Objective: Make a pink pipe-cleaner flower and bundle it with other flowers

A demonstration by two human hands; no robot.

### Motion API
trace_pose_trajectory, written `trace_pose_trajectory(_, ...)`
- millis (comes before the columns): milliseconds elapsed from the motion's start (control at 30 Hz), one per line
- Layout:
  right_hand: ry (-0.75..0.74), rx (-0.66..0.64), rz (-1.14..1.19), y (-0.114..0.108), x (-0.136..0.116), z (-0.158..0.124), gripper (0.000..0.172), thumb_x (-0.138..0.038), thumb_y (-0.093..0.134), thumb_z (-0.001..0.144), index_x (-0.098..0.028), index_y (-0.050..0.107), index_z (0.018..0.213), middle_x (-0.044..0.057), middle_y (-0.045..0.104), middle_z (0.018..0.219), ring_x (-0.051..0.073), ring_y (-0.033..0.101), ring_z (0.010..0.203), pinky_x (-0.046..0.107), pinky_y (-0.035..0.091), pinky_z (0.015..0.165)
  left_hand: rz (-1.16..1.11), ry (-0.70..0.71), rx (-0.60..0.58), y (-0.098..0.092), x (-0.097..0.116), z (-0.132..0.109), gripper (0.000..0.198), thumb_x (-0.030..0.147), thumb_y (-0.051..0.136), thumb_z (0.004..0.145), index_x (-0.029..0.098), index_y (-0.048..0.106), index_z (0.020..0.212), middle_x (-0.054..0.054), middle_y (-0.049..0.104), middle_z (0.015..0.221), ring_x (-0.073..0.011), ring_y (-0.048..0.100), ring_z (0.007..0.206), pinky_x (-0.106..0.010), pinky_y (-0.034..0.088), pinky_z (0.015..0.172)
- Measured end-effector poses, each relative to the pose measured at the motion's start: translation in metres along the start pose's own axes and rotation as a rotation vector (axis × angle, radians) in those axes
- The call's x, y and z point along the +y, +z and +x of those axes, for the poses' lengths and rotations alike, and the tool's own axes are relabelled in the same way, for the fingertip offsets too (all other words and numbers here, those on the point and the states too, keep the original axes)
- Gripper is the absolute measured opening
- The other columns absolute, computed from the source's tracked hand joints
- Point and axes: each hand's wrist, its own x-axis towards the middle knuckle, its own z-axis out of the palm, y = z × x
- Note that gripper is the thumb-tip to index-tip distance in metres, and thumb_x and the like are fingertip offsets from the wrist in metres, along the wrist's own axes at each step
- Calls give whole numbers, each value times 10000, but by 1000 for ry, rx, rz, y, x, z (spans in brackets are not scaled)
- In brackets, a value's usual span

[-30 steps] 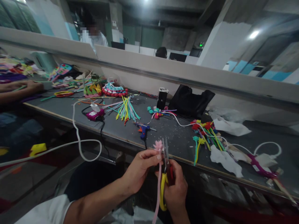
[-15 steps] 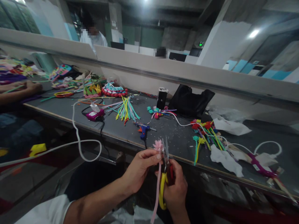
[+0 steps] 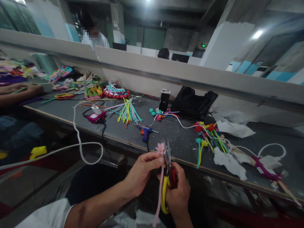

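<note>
The left hand's (image 3: 144, 167) grip pinches the pale-pink, fuzzy-stemmed flower (image 3: 160, 148) just below its spiky head, in front of the dark grey surface's (image 3: 111, 126) near edge, its long stem trailing down toward the person. The right hand's (image 3: 178, 193) grip is wrapped around metal scissors with yellow and red handles (image 3: 164, 198), their narrowly parted blades pointing up just right of the head; whether they touch it is unclear.

Tabletop (image 3: 180, 139), dark grey, littered with scraps. Bearings from one blue glue gun (image 3: 146, 134): 11 o'clock, fuzzy-stem bundle (image 3: 131, 112); 1, upright black-fronted device (image 3: 164, 103); 2, black bag (image 3: 194, 104); 3, fuzzy-stem flowers (image 3: 211, 128); 4, crumpled white sheet (image 3: 229, 163).
</note>
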Motion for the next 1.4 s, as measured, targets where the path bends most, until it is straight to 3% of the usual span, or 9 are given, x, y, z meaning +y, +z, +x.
trace_pose_trajectory(967, 52, 37, -138, 7, 7, -6, 414, -492, 496, 886, -165, 638, 1096, 62, 751, 833, 178, 692, 626, 242, 512, 573, 23, 24, -30, 1, -6, 3, 159, 264, 784, 713, 122, 723, 749, -18, 643, 687, -95, 553, 626, -212, 431, 642)
trace_pose_trajectory(1167, 208, 90, -127, -1, 20, 9, 546, -594, 570, 820, -156, 622, 1142, 69, 738, 869, 187, 690, 686, 245, 495, 622, 20, 31, -18, 2, -5, 7, 141, 263, 787, 713, 138, 726, 738, -21, 666, 740, -103, 570, 674, -217, 434, 685)
trace_pose_trajectory(1233, 300, 33, -210, -6, 31, 23, 553, -593, 580, 812, -182, 600, 1181, 57, 723, 872, 193, 676, 681, 259, 472, 610, 60, 65, 3, 2, -5, 10, 132, 254, 791, 708, 138, 733, 728, -28, 680, 759, -109, 578, 726, -211, 428, 732)
trace_pose_trajectory(1400, 377, -344, -440, -10, 75, 73, 473, -364, 560, 868, -216, 485, 1311, 43, 706, 892, 222, 676, 833, 273, 435, 662, 185, 133, 70, 1, -12, 26, 142, 263, 803, 693, 155, 757, 772, -29, 703, 760, -132, 596, 782, -233, 421, 787)
